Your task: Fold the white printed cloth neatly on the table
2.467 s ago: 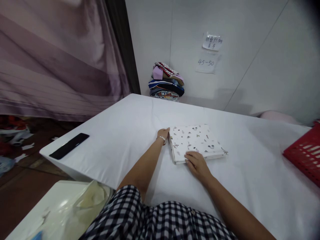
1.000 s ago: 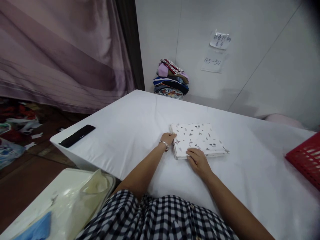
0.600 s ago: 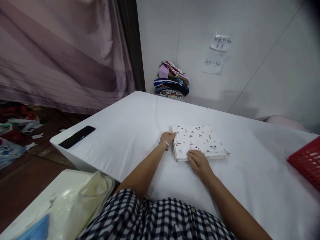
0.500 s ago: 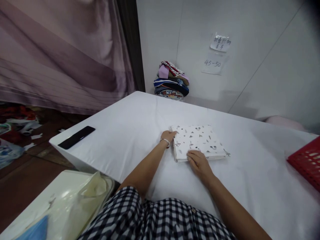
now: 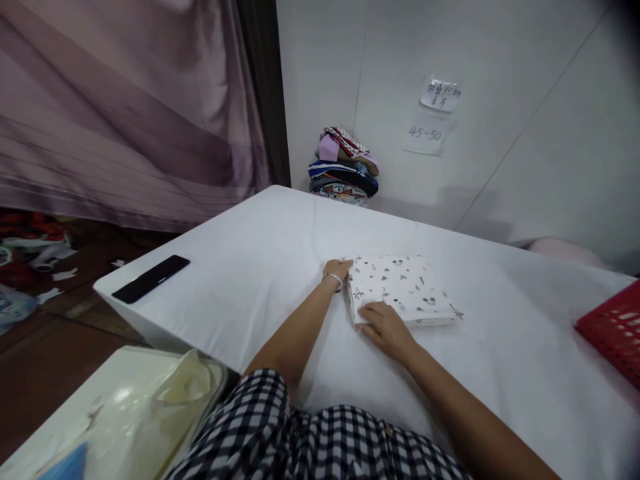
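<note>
A folded white cloth (image 5: pixel 400 287) printed with small dark and brown motifs lies on the white-covered table in front of me. At its far left corner my left hand (image 5: pixel 339 269) holds the edge, its thumb over the side and most fingers hidden. My right hand (image 5: pixel 384 327) grips the near left corner, with fingers on top and the thumb low at the front edge. Several layers show along the cloth's near side. A bracelet (image 5: pixel 333 279) circles my left wrist.
On the table (image 5: pixel 260 247), a black phone (image 5: pixel 151 279) lies at the left corner and a red plastic basket (image 5: pixel 613 327) stands at the right edge. Folded fabrics (image 5: pixel 344 167) are piled by the wall. Plastic bags (image 5: pixel 150 413) rest on a white surface at lower left.
My right hand has slid left along the cloth's near edge to its corner. The left hand stays at the far left corner. The view has shifted slightly.
</note>
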`<state>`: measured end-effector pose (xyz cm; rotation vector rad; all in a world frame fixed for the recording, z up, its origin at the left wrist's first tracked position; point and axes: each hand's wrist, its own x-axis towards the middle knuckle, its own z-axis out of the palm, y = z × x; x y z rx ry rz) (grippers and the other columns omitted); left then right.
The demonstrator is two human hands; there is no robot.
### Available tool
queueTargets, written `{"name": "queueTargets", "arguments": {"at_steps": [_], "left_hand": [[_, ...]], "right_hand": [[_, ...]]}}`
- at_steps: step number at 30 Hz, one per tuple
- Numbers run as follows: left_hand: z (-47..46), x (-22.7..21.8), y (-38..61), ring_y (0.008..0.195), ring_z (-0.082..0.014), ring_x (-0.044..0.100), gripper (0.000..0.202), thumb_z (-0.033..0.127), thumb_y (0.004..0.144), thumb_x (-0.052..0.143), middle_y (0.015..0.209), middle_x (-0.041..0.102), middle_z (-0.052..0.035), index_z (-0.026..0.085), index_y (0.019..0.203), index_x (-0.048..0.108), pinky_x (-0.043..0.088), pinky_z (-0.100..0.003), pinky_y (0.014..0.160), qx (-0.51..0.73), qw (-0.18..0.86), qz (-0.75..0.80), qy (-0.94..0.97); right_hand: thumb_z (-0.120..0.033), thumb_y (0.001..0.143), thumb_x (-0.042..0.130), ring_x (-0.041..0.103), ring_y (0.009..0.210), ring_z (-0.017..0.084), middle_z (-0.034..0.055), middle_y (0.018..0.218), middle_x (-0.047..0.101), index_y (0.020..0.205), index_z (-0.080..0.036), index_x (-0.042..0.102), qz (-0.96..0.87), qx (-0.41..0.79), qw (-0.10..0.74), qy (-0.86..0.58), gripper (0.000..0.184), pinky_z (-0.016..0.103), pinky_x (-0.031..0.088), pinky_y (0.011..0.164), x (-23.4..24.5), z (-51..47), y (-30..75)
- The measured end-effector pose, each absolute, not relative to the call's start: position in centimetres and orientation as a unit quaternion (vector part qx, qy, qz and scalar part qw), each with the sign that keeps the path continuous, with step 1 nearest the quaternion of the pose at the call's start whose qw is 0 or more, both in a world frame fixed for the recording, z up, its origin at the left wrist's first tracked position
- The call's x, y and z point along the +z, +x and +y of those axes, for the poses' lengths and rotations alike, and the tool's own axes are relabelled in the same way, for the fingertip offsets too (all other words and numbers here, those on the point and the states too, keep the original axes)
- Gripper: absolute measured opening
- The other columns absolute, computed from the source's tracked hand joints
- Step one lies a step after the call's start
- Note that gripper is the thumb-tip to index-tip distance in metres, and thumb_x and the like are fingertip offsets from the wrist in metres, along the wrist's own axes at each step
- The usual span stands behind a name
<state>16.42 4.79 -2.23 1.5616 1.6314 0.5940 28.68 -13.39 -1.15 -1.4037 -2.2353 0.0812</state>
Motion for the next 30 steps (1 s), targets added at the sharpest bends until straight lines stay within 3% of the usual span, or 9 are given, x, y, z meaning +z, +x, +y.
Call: {"name": "queueTargets", "arguments": {"at_steps": [5, 8, 12, 15, 17, 24, 30], "left_hand": [[5.3, -2.4, 16.5, 0.08, -0.0216, 0.063, 0.021, 0.036, 0.071, 0.057, 0.081, 0.069, -0.011, 0.016, 0.067, 0.064, 0.042, -0.026, 0.065, 0.229, 0.379, 0.648, 0.62], [5.5, -2.7, 16.5, 0.082, -0.0221, 0.062, 0.023, 0.037, 0.072, 0.056, 0.083, 0.068, -0.0113, 0.015, 0.072, 0.065, 0.043, -0.027, 0.068, 0.234, 0.374, 0.645, 0.624], [6.2, -3.0, 16.1, 0.091, -0.0214, 0.061, 0.032, 0.037, 0.081, 0.046, 0.096, 0.067, -0.0117, 0.013, 0.089, 0.066, 0.044, -0.028, 0.076, 0.259, 0.364, 0.634, 0.632], [6.7, -3.0, 15.8, 0.105, -0.0165, 0.056, 0.034, 0.02, 0.081, 0.044, 0.116, 0.061, -0.0068, 0.018, 0.111, 0.06, 0.041, -0.025, 0.087, 0.279, 0.356, 0.605, 0.655], [6.9, -3.0, 15.7, 0.11, -0.0142, 0.052, 0.04, 0.012, 0.078, 0.046, 0.123, 0.057, -0.0019, 0.023, 0.114, 0.059, 0.038, -0.022, 0.093, 0.279, 0.357, 0.575, 0.682], [5.0, -3.1, 14.0, 0.102, -0.0171, 0.056, 0.035, 0.01, 0.076, 0.048, 0.112, 0.063, -0.0001, 0.024, 0.101, 0.067, 0.041, -0.025, 0.092, 0.244, 0.367, 0.518, 0.733], [-0.1, -3.9, 11.5, 0.088, -0.0135, 0.059, 0.03, 0.017, 0.078, 0.049, 0.105, 0.065, 0.0016, 0.025, 0.102, 0.067, 0.044, -0.023, 0.085, 0.208, 0.376, 0.402, 0.809]], "right_hand": [[-0.029, 0.087, 0.049, 0.053, 0.09, 0.022, 0.0103, 0.101, 0.06, 0.107, -0.019, 0.059, -0.816, -0.006, 0.247, -0.523, 0.024, 0.036, 0.044, 0.076, -2.7, -13.8, 27.6], [-0.029, 0.088, 0.048, 0.052, 0.094, 0.022, 0.0108, 0.103, 0.059, 0.111, -0.019, 0.056, -0.81, -0.011, 0.269, -0.521, 0.026, 0.037, 0.043, 0.078, -3.3, -14.5, 27.7], [-0.033, 0.085, 0.053, 0.049, 0.101, 0.025, 0.0134, 0.11, 0.056, 0.12, -0.017, 0.05, -0.816, -0.02, 0.266, -0.513, 0.038, 0.041, 0.042, 0.083, -3.5, -15.1, 27.8], [-0.025, 0.084, 0.052, 0.049, 0.103, 0.026, 0.0139, 0.112, 0.056, 0.122, -0.017, 0.049, -0.818, -0.033, 0.25, -0.517, 0.039, 0.042, 0.041, 0.084, -3.8, -15.0, 27.6], [-0.018, 0.084, 0.048, 0.05, 0.101, 0.025, 0.013, 0.109, 0.058, 0.121, -0.018, 0.05, -0.816, -0.042, 0.247, -0.52, 0.037, 0.04, 0.042, 0.081, -4.1, -14.8, 27.5], [-0.018, 0.087, 0.044, 0.057, 0.083, 0.02, 0.0087, 0.091, 0.065, 0.107, -0.021, 0.061, -0.839, -0.057, 0.247, -0.481, 0.027, 0.035, 0.045, 0.07, -4.5, -16.6, 32.5], [-0.022, 0.085, 0.047, 0.062, 0.087, 0.023, 0.0086, 0.097, 0.067, 0.1, -0.025, 0.067, -0.8, -0.057, 0.233, -0.55, 0.025, 0.04, 0.05, 0.072, -3.4, -21.1, 41.2]]}}
